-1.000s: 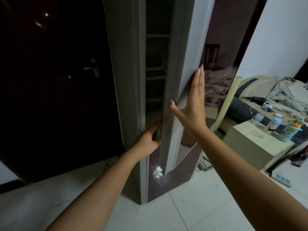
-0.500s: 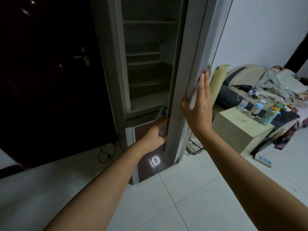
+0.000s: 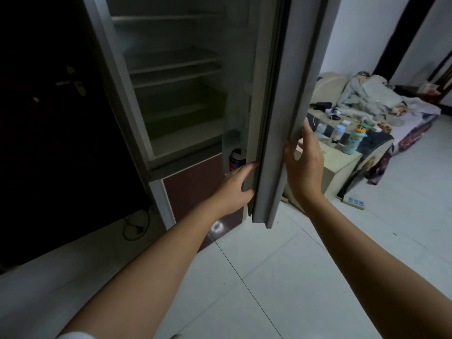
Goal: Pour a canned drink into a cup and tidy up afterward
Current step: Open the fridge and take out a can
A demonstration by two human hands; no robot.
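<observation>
The left hand has its grip clamped round the inner edge of the fridge door at centre frame, fingers curled behind the seal, while the right hand lies flat with fingers apart against the door's outer face, a pairing that looks meant to swing the tall, upright panel wide and steady it. Just above the left hand, a can stands upright in the lower door rack, long axis vertical, top upward, probably the drink to fetch.
</observation>
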